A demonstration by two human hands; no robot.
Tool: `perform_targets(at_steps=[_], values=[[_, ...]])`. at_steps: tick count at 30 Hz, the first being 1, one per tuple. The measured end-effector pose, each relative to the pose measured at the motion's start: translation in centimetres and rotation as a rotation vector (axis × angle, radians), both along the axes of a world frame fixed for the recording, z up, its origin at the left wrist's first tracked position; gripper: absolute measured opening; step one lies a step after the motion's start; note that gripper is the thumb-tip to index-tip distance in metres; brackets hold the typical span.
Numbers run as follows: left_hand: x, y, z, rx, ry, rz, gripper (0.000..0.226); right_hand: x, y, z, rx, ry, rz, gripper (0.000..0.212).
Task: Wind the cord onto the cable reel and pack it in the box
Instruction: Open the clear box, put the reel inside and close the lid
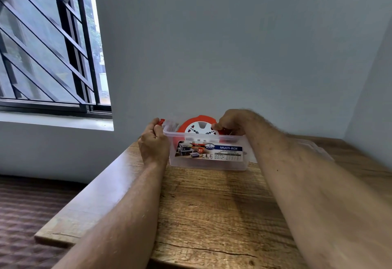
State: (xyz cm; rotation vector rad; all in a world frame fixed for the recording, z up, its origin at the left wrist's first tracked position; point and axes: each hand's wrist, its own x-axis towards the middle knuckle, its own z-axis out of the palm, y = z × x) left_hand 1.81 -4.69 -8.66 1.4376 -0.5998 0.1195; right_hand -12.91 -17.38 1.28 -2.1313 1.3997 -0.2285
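Observation:
A clear plastic box [212,163] with a "MULTI-BOX" label stands near the far edge of the wooden table [212,215]. An orange and white cable reel [192,127] stands tilted inside it, its upper half above the rim. My left hand [153,143] grips the box's left end, by a red latch [161,121]. My right hand [232,121] is closed on the reel's right edge at the box's right rim. The cord itself is hidden from view.
A clear lid [314,149] lies on the table behind my right forearm. A grey wall stands close behind the box. A barred window [48,46] is at the left. Patterned floor [27,215] lies below the table's left edge.

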Motion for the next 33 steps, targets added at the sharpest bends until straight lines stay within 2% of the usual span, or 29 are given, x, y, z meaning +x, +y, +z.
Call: perform_targets(at_steps=[3,6,8,12,14,15,18,20,23,26,27,29,31,33], values=[[-0.3,0.2,0.2,0.009,-0.003,-0.008,0.047,-0.6,0.4,0.2,-0.087,-0.051,-0.029,0.032],[-0.3,0.5,0.4,0.053,0.033,-0.031,0.045,-1.1,1.2,0.0,-0.226,-0.018,-0.040,0.034],[-0.5,0.9,0.4,0.062,0.043,-0.053,0.055,-1.5,1.6,-0.1,-0.287,-0.042,-0.064,0.030],[-1.3,1.7,0.3,0.068,0.004,-0.106,0.076,-3.2,1.8,0.8,-0.430,-0.312,-0.164,0.030],[-1.5,1.9,0.4,0.093,-0.026,-0.135,0.088,-5.1,2.1,1.4,-0.474,-0.402,-0.207,0.019],[-1.7,1.9,0.4,0.102,-0.037,-0.148,0.091,-6.4,2.2,1.7,-0.480,-0.435,-0.237,0.010],[-1.9,1.8,0.1,0.104,-0.040,-0.178,0.086,-10.2,1.9,1.6,-0.488,-0.533,-0.367,0.015],[-1.9,1.6,-0.1,0.107,-0.037,-0.185,0.080,-12.6,1.4,0.9,-0.456,-0.525,-0.472,0.004],[-1.7,1.2,-0.1,0.111,-0.020,-0.177,0.074,-15.1,0.2,-1.0,-0.327,-0.338,-0.561,0.023],[-1.6,1.1,-0.2,0.095,-0.017,-0.183,0.075,-16.4,-0.3,-3.1,-0.287,-0.030,-0.479,0.035],[-1.7,1.0,-0.3,0.093,-0.014,-0.184,0.073,-16.5,-0.3,-3.6,-0.280,0.012,-0.424,0.041],[-2.1,0.8,-0.2,0.095,-0.006,-0.183,0.065,-16.0,-0.2,-4.7,-0.224,-0.041,-0.257,0.049],[-2.3,0.6,0.0,0.072,0.015,-0.175,0.057,-15.1,0.3,-5.3,-0.184,-0.078,-0.052,0.040],[-1.9,0.4,0.0,0.015,0.096,-0.200,0.057,-14.5,0.5,-5.8,-0.215,-0.001,0.066,0.033]])
